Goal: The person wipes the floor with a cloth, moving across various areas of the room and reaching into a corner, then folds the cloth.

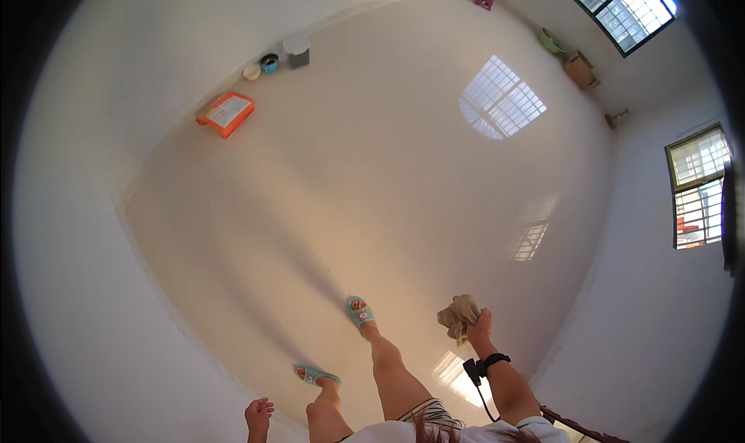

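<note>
My right hand (481, 328) grips a crumpled brown cloth (460, 315), which hangs bunched in front of me above the glossy floor. A black strap with a cabled device (474, 371) sits on my right wrist. At the lower left, my left hand (259, 413) hangs near the wall with its fingers loosely curled and nothing in it. Below me are my feet in green slippers, one slipper (362, 315) ahead of the other (314, 375).
Along the left wall stand an orange tray-like item (227, 114), a cream bowl (251, 72), a blue container (269, 63) and a lidded grey bin (297, 53). By the far wall are a pink stool (483, 1), a green basin (550, 41) and a cardboard box (580, 69).
</note>
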Action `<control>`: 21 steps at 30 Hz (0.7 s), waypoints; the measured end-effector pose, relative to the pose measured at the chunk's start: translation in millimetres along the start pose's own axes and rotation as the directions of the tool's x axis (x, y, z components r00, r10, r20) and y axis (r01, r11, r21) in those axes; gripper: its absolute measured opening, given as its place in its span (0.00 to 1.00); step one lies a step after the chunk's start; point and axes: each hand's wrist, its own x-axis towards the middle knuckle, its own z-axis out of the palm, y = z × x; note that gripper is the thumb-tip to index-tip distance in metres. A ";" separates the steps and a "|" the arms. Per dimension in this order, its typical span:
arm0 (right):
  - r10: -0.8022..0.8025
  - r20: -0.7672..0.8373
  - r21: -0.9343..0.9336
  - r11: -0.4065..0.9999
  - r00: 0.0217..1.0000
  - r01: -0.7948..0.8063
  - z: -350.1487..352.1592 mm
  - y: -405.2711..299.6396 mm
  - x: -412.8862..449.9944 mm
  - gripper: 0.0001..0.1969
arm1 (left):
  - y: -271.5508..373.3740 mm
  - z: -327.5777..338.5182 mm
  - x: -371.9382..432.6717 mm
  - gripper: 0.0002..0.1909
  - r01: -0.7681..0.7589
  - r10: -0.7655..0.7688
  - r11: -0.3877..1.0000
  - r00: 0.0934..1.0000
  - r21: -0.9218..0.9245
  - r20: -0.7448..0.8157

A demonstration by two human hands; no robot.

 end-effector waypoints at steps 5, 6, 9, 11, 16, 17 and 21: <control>0.097 -0.032 0.015 0.995 0.995 -0.096 -73.6 -63.8 -5.5 0.21 | 62.5 -51.2 58.9 0.15 0.069 -0.057 0.991 0.992 -0.116 0.109; 0.198 -0.027 0.125 0.973 0.980 -0.193 -91.6 -68.1 -2.1 0.20 | 72.1 -45.2 73.5 0.15 0.053 -0.038 0.991 0.991 -0.119 0.125; 0.317 -0.166 0.285 0.922 0.934 -0.263 -133.5 -51.6 -7.2 0.21 | 119.6 -29.2 107.4 0.15 -0.057 0.039 0.996 0.972 0.071 0.233; 0.266 -0.225 0.353 0.919 0.937 -0.176 -117.8 -67.0 -18.4 0.22 | 158.7 -52.0 160.7 0.16 -0.156 0.112 0.980 0.947 0.124 0.302; 0.519 -0.232 0.811 0.570 0.823 -0.131 -267.5 -64.7 -80.8 0.22 | 214.9 -23.0 147.7 0.17 -0.250 0.144 0.946 0.892 0.204 0.428; 0.530 -0.242 0.903 0.430 0.813 -0.011 -293.3 -64.1 -97.5 0.22 | 227.4 -15.9 143.6 0.17 -0.271 0.152 0.937 0.883 0.218 0.445; 0.425 -0.148 0.927 -0.256 0.893 0.275 -352.0 -30.7 -169.8 0.24 | 254.2 2.6 125.5 0.18 -0.350 0.156 0.888 0.840 0.299 0.519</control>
